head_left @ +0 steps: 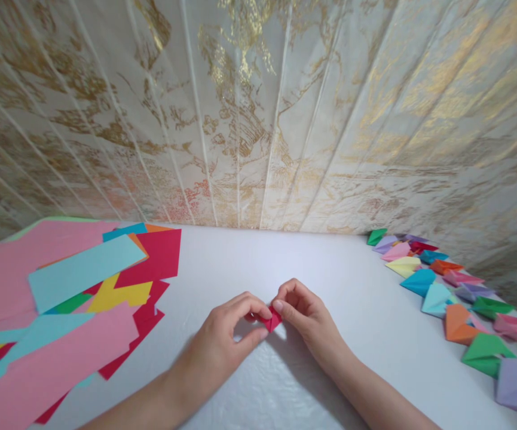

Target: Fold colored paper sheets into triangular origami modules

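Note:
A small folded piece of red paper [273, 321] is held between my two hands, just above the middle of the white table. My left hand [235, 328] pinches its left side with thumb and fingertips. On the upper right side, the thumb and bent forefinger of my right hand [305, 313] grip the same paper. Part of the paper is hidden behind the fingertips. Both hands are closed on it, with their shadows falling on the tabletop [258, 382].
Loose coloured paper sheets, among them a light blue strip [88, 269] and a pink sheet [61, 364], overlap at the left. Rows of folded paper pieces, such as a green one [486, 353], line the right side. A gold-patterned curtain [258, 119] hangs behind the table.

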Action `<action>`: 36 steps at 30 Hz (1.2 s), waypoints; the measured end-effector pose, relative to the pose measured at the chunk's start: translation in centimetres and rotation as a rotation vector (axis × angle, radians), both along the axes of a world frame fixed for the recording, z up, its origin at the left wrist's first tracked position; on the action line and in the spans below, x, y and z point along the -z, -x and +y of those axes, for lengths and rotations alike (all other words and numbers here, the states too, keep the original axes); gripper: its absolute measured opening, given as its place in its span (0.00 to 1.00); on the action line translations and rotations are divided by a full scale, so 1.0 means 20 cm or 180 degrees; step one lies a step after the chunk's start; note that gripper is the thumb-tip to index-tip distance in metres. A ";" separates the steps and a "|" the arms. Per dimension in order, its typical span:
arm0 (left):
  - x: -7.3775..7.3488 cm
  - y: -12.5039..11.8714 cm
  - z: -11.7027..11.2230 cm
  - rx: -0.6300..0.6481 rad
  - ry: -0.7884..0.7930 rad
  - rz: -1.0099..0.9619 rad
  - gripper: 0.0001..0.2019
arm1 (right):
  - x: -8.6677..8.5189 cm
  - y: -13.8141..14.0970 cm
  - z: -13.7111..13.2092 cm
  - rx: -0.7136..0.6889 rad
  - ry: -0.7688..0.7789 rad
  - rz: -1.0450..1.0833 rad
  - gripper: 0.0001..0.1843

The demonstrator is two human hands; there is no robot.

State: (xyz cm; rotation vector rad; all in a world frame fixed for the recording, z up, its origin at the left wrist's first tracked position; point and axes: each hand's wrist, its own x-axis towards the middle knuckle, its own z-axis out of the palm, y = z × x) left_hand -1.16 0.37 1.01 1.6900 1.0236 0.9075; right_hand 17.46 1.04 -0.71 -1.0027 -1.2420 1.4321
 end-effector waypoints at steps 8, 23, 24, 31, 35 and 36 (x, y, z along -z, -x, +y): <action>0.02 0.02 0.04 -0.0324 0.0122 -0.0270 0.05 | -0.05 0.01 -0.05 -0.0069 -0.0726 -0.0770 0.06; -0.01 0.00 0.00 -0.0315 0.0090 -0.0239 0.06 | 0.01 0.04 -0.06 -0.0016 -0.0305 -0.0084 0.09; -0.01 0.00 0.00 -0.0349 0.0098 -0.0244 0.06 | 0.01 0.04 -0.06 -0.0017 -0.0292 -0.0043 0.10; -0.01 -0.01 -0.01 -0.0562 0.0343 -0.0567 0.08 | 0.00 0.07 -0.07 0.0243 -0.0275 0.0241 0.14; -0.02 -0.01 -0.01 -0.0585 0.0389 -0.0645 0.08 | 0.00 0.09 -0.07 0.0246 -0.0218 0.0280 0.16; -0.02 -0.01 -0.01 -0.0609 0.0383 -0.0658 0.08 | 0.01 0.09 -0.07 0.0253 -0.0190 0.0299 0.17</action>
